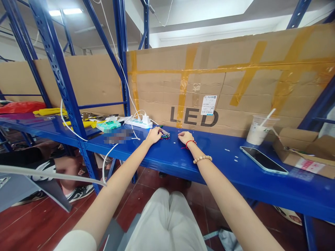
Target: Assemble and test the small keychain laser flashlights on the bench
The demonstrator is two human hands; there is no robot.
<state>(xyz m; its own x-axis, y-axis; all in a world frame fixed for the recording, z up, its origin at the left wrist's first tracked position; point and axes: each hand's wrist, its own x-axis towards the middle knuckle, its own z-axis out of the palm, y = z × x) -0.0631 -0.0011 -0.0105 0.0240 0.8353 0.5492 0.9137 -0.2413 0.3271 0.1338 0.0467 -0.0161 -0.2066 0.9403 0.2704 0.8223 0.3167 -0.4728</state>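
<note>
near the middle of the frame both hands rest on the blue shelf (225, 164), close together. the left hand (154, 135) lies palm down with its fingers stretched forward, their tips touching a small heap of coloured clips (165, 135) — the pieces are too small to make out singly. the hand looks spread rather than clenched. the right hand (185, 137) sits just to the right of the heap, knuckles up and fingers curled under; whether it holds anything cannot be told. a red string (190, 143) circles that wrist, and a bead bracelet (202, 159) sits lower on the forearm.

behind the hands a large taped cardboard sheet (235, 87) printed "led" stands upright along the back of the shelf. left of the hands lie a white power strip (136, 122) with a charger plugged in and a green box (108, 126). at the right of the frame a phone (263, 159) lies face up, with a plastic cup with a straw (259, 130) behind it and an open cardboard box (300, 151) at the far right — all well apart from the hands.
</note>
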